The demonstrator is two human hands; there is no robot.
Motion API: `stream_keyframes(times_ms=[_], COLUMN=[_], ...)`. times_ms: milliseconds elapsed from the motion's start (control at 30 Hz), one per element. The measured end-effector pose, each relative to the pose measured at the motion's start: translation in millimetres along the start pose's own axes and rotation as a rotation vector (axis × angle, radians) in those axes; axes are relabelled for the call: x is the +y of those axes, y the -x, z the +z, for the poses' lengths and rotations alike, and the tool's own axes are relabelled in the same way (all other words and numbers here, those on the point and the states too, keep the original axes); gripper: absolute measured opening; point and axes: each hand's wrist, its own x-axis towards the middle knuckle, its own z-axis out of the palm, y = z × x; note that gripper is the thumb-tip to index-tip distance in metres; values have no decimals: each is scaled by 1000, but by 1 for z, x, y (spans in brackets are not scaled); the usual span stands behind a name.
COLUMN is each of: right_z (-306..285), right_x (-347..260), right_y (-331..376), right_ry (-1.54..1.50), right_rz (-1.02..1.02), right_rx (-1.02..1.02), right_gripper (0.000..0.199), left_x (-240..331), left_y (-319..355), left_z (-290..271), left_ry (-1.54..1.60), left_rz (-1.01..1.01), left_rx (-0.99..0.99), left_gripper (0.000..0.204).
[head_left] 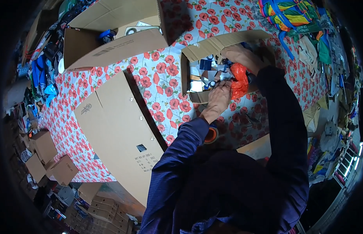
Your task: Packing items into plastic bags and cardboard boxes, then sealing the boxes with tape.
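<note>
A low open cardboard box (197,50) stands on the table, holding several small dark blue, white and silvery pieces (206,70). A crumpled orange-red plastic bag (239,80) lies at the box's right part. My left hand (219,96) reaches over the near wall. Its bent fingers are together among the small pieces, against the bag's left side; what they pinch is hidden. My right hand (242,56) comes in over the box from the right, above the bag. Its fingers bend down into the box, where their tips do not show.
A larger open carton (115,48) stands at the far left with a blue item inside. A flat cardboard sheet (115,124) lies nearer on the flowered tablecloth (160,78). An orange-cored tape roll (211,135) sits by my left forearm. Colourful fabric goods (292,15) crowd the far right.
</note>
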Motion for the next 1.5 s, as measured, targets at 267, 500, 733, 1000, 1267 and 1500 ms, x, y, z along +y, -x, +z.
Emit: stream_keyframes(times_ms=[267,500,733,1000,1267,1500], right_z=[11,64,52,4,53,44], right_x=[-11,-18,34,26,9,33], right_y=[-7,-27,-17,0,4,-15], right_ry=[-40,-190,-416,-241,84,-411], right_rz=[-219,-337,84,312,-234,6], right_rx=[45,139,451,110,277,-109], right_gripper=[35,45,31,33,28,37], left_x=[7,16,13,5,10,7], left_y=[6,11,15,20,20,27], left_z=[8,-6,-6,-6,-7,-8], left_ry=[-21,-45,-19,-16,-31,-32], left_rz=[33,-40,-5,-2,20,6], left_rx=[56,-164,-25,-28,-12,-7], left_gripper=[35,33,33,34,36,37])
